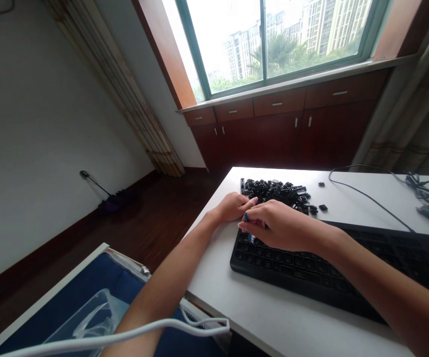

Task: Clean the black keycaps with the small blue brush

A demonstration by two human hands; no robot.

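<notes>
The right hand [278, 228] was closed in a pinch on a small blue object [246, 217] above the keyboard [311, 263], while the left hand [233, 207] lay loosely open, apparently empty, and black keycaps [276, 192] sat heaped just beyond both hands, within easy reach.

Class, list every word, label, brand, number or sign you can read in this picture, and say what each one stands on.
No text can be read clearly.
Black keyboard: key letters too small and blurred to read.
Loose black keycaps: any marks too small to read.
Small blue and white object: any marks too small and blurred to read.
</notes>
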